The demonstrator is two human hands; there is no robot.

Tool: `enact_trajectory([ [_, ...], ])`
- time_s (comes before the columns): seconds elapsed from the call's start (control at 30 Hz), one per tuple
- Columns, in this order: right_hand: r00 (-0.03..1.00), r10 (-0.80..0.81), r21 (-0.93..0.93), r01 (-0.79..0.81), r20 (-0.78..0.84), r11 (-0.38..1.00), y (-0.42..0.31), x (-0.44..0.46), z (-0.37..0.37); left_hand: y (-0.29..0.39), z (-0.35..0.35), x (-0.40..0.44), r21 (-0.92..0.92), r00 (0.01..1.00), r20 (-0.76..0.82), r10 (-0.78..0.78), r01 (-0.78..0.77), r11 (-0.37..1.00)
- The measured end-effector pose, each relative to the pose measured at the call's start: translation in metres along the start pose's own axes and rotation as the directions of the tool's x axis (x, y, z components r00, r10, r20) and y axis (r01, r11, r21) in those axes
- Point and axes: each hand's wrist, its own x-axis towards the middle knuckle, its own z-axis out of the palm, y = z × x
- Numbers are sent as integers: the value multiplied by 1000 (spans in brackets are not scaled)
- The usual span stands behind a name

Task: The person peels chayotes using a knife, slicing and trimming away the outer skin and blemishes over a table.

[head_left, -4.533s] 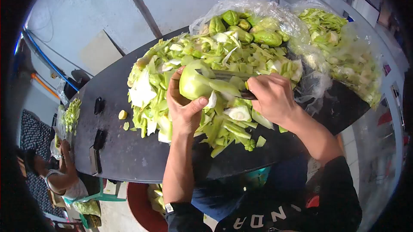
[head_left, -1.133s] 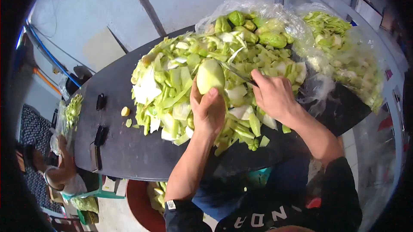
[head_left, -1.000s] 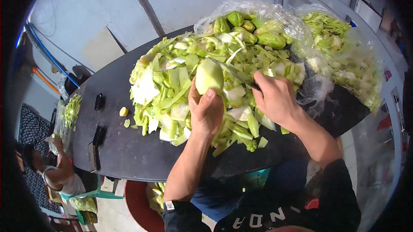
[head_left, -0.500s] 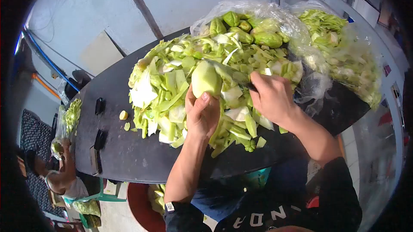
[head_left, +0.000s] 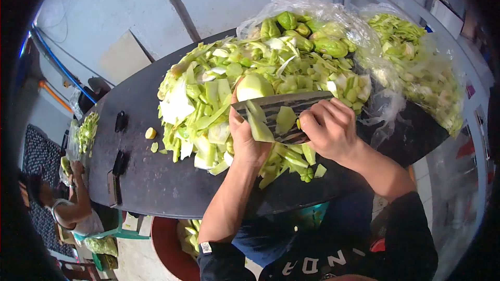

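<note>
In my left hand [head_left: 249, 143] is a pale green chayote [head_left: 254, 86] with a smooth, peeled-looking surface, its lower part hidden behind a blade. My right hand [head_left: 329, 127] is closed round the handle of a broad-bladed knife [head_left: 307, 100], whose flat face spans across in front of the chayote. Two slices of green peel [head_left: 285, 119] lie against that face, one of them close to my left thumb. Just beyond both hands spreads a large heap of chayote peelings [head_left: 208, 93]. Whole dark green chayotes [head_left: 330, 47] sit behind it in clear plastic.
A plastic bag of green scraps [head_left: 411, 72] stands at the right end of the dark table [head_left: 151, 190]. A small yellowish cut piece [head_left: 150, 133] lies left of the heap. Below the edge is a red tub [head_left: 165, 252]. Another person [head_left: 78, 210] works at far left.
The knife has swung down and across from behind the chayote to in front of it, its flat face now showing with peel on it. My right hand has moved slightly lower.
</note>
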Motion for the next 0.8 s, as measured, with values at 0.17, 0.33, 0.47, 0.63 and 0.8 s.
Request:
enact_trajectory([
  [0.17, 999, 11, 9, -12, 34, 1000, 0, 2, -5, 0, 5, 2, 61, 997, -17, 71, -70, 996],
  [0.33, 999, -23, -65, 25, 40, 998, 0, 0, -3, 1, 9, 1, 129, 981, -4, 191, -189, 973],
  [0.47, 998, -34, -51, 37, 51, 998, -1, 2, -4, 1, 10, 2, 130, 980, -53, 189, -181, 975],
  [0.63, 998, -42, -101, 46, 44, 994, -3, 0, -4, -2, 5, 1, 98, 984, 5, 181, -180, 979],
  [0.8, 999, -19, -110, 25, 48, 994, -3, 1, -1, -6, -2, 3, 43, 989, -20, 145, -144, 989],
])
